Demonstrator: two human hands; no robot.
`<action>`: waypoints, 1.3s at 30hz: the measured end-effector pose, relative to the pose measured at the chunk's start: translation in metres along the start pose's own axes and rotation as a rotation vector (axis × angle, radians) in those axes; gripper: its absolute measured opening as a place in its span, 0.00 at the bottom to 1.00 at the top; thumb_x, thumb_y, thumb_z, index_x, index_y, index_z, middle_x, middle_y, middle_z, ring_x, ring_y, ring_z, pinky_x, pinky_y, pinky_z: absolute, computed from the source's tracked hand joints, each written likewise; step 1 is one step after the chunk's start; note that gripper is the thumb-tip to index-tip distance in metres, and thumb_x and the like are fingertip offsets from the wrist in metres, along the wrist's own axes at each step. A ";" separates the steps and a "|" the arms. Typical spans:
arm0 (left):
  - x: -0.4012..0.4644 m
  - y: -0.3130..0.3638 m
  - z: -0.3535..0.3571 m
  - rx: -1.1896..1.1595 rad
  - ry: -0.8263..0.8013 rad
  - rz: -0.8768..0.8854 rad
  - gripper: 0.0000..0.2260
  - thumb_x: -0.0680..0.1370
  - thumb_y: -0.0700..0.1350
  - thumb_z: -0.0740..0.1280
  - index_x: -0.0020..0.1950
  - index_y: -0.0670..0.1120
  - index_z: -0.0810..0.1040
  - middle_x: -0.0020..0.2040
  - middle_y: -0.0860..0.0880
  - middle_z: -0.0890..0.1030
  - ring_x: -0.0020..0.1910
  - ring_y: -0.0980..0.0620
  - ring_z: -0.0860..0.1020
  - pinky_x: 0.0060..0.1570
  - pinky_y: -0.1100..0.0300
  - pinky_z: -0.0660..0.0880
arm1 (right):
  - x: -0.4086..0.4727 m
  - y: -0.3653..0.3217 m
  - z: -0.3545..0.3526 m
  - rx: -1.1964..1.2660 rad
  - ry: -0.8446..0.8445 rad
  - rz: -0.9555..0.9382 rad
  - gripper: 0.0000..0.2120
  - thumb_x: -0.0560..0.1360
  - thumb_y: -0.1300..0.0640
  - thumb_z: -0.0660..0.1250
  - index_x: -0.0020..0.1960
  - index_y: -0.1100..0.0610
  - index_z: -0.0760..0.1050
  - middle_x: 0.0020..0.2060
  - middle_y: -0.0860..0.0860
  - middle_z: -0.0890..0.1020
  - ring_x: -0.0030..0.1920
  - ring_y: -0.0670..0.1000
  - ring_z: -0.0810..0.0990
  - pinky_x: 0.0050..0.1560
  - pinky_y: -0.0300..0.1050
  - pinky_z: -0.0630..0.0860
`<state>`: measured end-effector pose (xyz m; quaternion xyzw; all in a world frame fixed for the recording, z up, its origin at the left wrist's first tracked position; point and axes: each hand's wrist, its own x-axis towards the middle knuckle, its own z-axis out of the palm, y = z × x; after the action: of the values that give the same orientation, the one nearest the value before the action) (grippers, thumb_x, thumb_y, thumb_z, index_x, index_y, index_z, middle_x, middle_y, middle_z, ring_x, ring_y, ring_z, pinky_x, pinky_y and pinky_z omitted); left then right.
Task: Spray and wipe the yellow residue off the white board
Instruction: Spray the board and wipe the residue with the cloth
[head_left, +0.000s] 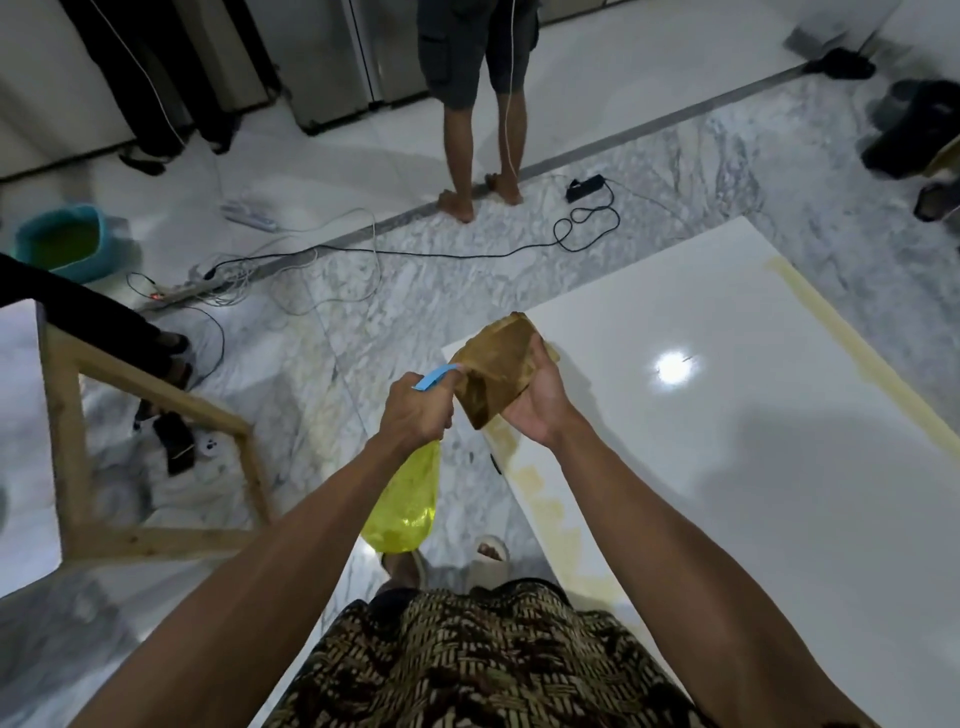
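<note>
White board (753, 467) lies flat over the marble floor (415, 312) — yellow residue (857, 364) runs in a strip along its far right side, with patches near the left edge. Spray bottle (402, 509), yellow with a blue nozzle, hangs below the left hand (415, 410); fingers wrapped around its neck. Brown cloth (493, 374) — held up over the board's near corner, right hand (537, 405) gripping it.

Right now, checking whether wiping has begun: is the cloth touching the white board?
Apart. The head view shows the cloth held up in the right hand, above the white board.
</note>
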<state>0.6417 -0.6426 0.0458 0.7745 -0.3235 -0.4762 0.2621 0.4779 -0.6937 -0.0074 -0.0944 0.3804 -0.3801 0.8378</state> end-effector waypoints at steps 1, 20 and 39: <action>0.000 0.001 -0.001 0.008 -0.002 0.009 0.26 0.81 0.60 0.70 0.40 0.36 0.82 0.33 0.41 0.83 0.23 0.51 0.77 0.26 0.62 0.75 | 0.001 -0.001 0.000 -0.005 0.011 -0.003 0.36 0.79 0.32 0.56 0.72 0.59 0.71 0.69 0.60 0.76 0.70 0.59 0.74 0.74 0.56 0.67; 0.016 -0.037 -0.047 -0.072 0.125 -0.011 0.20 0.84 0.55 0.68 0.35 0.48 0.80 0.37 0.37 0.85 0.19 0.53 0.74 0.23 0.66 0.71 | 0.153 0.011 -0.020 -2.333 -0.117 -0.196 0.35 0.80 0.33 0.45 0.82 0.49 0.47 0.81 0.56 0.46 0.81 0.61 0.43 0.76 0.66 0.43; -0.036 -0.084 -0.042 -0.072 0.069 -0.007 0.24 0.83 0.58 0.69 0.33 0.42 0.82 0.34 0.41 0.85 0.37 0.32 0.84 0.36 0.51 0.79 | 0.074 0.071 -0.076 -2.403 -0.024 -0.294 0.37 0.79 0.30 0.42 0.81 0.48 0.51 0.81 0.55 0.49 0.81 0.60 0.46 0.77 0.66 0.46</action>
<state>0.6883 -0.5570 0.0236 0.7816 -0.2943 -0.4616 0.2991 0.4954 -0.6870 -0.1334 -0.8582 0.4687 0.1248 0.1680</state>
